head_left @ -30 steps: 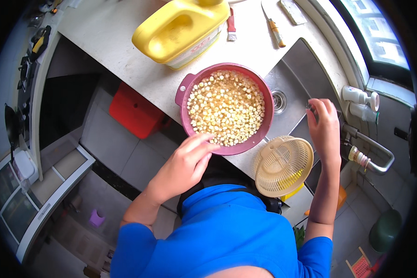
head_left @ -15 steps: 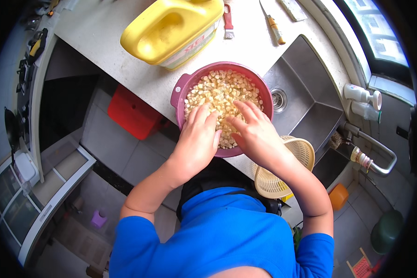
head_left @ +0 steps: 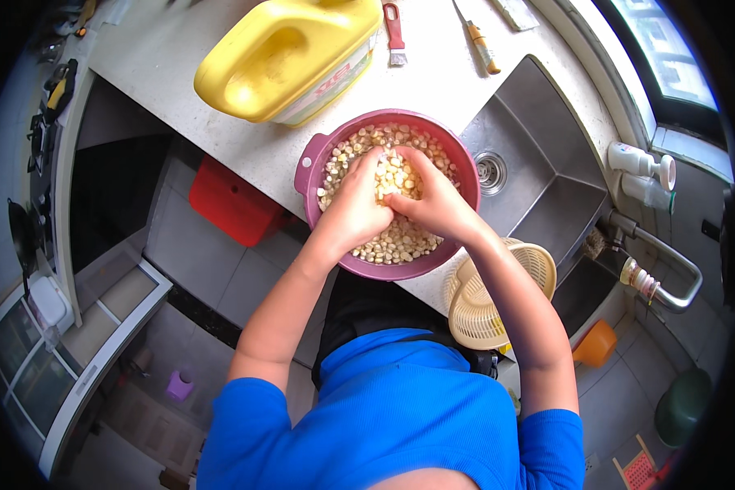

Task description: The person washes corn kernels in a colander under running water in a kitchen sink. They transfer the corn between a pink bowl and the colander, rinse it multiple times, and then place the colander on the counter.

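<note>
A dark pink plastic basin with a side handle stands at the counter's front edge, filled with pale yellow and white kernels that look like corn. My left hand curves round a heap of them from the left. Facing it, my right hand closes in from the right, its thumb across the front of the heap. Together the two hands form a cup with kernels between them, over the middle of the basin. The fingertips at the far side are partly hidden among the kernels.
A big yellow jug stands behind the basin, to the left. Beyond lie a red-handled brush and a wooden-handled knife. At right are a steel sink, a curved faucet and cream plastic baskets.
My hands have moved from lying spread over the kernels to cupping a heap between them. They are closer together and a little farther forward.
</note>
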Motion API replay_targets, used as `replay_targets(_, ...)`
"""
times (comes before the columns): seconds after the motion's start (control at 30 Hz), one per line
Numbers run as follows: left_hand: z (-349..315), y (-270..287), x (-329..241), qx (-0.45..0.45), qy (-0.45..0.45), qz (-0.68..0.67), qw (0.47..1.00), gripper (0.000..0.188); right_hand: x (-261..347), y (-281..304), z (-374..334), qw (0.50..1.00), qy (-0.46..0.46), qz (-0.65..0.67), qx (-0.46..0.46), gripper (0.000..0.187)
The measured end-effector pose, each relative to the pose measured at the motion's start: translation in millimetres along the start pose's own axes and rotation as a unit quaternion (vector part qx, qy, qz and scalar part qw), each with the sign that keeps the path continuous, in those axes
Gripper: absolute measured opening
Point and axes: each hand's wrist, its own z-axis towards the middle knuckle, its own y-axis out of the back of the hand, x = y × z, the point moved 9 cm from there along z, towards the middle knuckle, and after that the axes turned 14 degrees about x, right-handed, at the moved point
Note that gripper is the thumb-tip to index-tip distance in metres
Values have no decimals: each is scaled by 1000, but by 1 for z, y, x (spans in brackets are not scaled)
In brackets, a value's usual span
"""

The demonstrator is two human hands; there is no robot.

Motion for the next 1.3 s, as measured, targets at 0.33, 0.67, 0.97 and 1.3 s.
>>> replay_targets(0.33,-56,13,-67,93,-59,24,994,35,60,2,-54,993,61,-61,86,32)
replay_targets(0.67,-57,21,-51,15,36,135,990,71,42,5,-47,969,-33,-246,10,76)
replay_targets(0.97,-22,-1,1,104,76,73,989,88,-21,-15,-22,986,-143,-14,87,83)
replay_targets(1.3,-29,-6,-15,177,82,-542,818,73,-3,-18,-31,876,-100,449,144,69)
